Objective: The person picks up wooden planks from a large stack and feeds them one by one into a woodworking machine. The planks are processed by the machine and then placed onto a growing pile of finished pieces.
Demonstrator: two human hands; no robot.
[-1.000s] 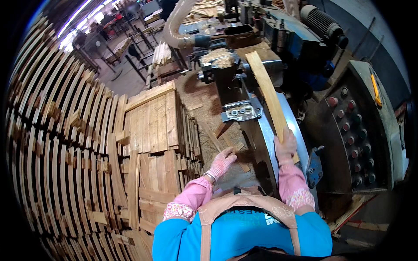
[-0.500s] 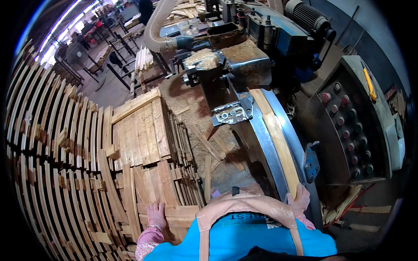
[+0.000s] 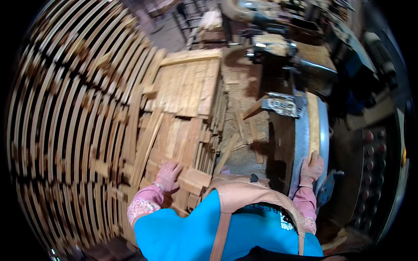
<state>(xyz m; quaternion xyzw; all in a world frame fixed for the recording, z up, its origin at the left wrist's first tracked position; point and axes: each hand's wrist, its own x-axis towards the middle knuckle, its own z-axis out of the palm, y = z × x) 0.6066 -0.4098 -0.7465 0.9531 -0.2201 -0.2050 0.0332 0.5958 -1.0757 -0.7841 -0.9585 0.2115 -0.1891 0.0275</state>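
Note:
My right hand (image 3: 312, 168), in a pink glove, is on the near end of a long wooden slat (image 3: 313, 122). The slat lies lengthwise on the shiny metal bed (image 3: 323, 126) of a woodworking machine, its far end toward the machine head. To the left, my left hand (image 3: 168, 175), also gloved, has its fingers and thumb about the left end of a short wooden board (image 3: 194, 179) on the near stack of boards (image 3: 176, 137). Blur softens its fingertips.
Tall rows of stacked slats (image 3: 65, 135) fill the left side. Loose offcuts (image 3: 239, 126) and sawdust lie on the floor between stack and machine. A metal guide block (image 3: 281, 104) juts from the bed's left edge. At right stands a control panel (image 3: 372, 169) with several buttons.
The view has swung right-to-left, so the stacks show more. My right hand has gone forward along the bed with the slat. My left hand has shifted on the short board, which sits more askew.

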